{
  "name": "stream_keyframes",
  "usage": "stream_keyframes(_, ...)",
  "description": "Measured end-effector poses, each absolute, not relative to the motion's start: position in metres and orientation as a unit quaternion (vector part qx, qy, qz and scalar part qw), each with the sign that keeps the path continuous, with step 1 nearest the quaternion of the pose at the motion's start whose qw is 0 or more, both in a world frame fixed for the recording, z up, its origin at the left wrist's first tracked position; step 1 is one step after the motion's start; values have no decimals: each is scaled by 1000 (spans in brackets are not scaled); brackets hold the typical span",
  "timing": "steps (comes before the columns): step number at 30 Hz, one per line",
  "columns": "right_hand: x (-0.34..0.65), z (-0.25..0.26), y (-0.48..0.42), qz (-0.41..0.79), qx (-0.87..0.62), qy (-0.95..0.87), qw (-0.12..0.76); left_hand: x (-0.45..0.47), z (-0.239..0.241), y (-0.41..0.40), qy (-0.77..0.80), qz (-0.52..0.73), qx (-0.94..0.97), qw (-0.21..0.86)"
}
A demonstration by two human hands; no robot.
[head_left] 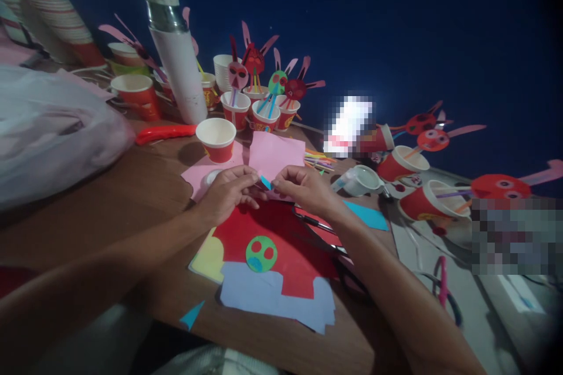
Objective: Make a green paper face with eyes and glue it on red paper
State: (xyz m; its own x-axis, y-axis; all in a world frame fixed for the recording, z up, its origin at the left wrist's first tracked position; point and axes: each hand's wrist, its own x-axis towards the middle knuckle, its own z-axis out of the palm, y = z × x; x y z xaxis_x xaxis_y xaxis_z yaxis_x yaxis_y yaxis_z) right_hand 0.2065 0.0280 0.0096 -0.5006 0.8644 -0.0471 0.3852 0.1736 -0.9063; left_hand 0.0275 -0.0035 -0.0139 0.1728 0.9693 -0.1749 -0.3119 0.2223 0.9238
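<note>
A small piece of blue paper is pinched between my two hands above the red paper. My left hand grips its left end with thumb and forefinger. At its right end, the fingertips of my right hand are closed on it. Below them lies a green paper disc with two red circles and a blue patch, resting on red paper. Pale blue paper with cut edges sticks out under the red sheet. A pen lies beside my right wrist, and dark-handled scissors are partly hidden by my right forearm.
A paper cup stands on pink paper beyond my hands. Several cups with paper rabbit heads line the back, near a white flask. At left sits a plastic bag; at right, more tilted cups. A blue scrap lies near the front edge.
</note>
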Motion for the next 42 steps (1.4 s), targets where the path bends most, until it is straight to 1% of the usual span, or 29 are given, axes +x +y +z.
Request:
stream_keyframes(4,207,12,30,477,-439,-720,249,25,-14,-3,386,480,370,696)
stream_keyframes(6,208,15,29,472,-438,-724,247,25,-15,-4,387,485,368,692)
stream_keyframes(9,209,19,26,457,-425,-747,229,26,-14,-6,417,481,397,661)
stream_keyframes(13,210,24,20,399,-415,-788,217,29,-12,-8,465,445,455,615)
stream_keyframes(17,215,29,13,344,-429,-809,207,29,-11,-10,476,433,491,587)
stream_keyframes(20,222,30,6,331,-444,-808,201,30,-10,-11,481,421,522,564)
stream_keyframes(22,227,30,0,335,-461,-797,199,29,-9,-10,480,438,522,553)
stream_keyframes(25,228,27,-13,338,-476,-788,195,26,-7,-7,461,511,486,538)
stream_keyframes(27,223,26,-24,346,-459,-796,187,22,-5,-3,449,550,467,527)
stream_keyframes(31,201,22,-45,344,-411,-833,139,16,0,3,451,577,468,495)
stream_keyframes(37,162,19,-53,277,-375,-882,70,9,5,7,440,599,475,470)
stream_keyframes(39,149,16,-51,255,-373,-890,59,6,8,7,435,608,471,468)
stream_keyframes(42,132,9,-46,218,-371,-900,68,1,14,7,428,628,465,454)
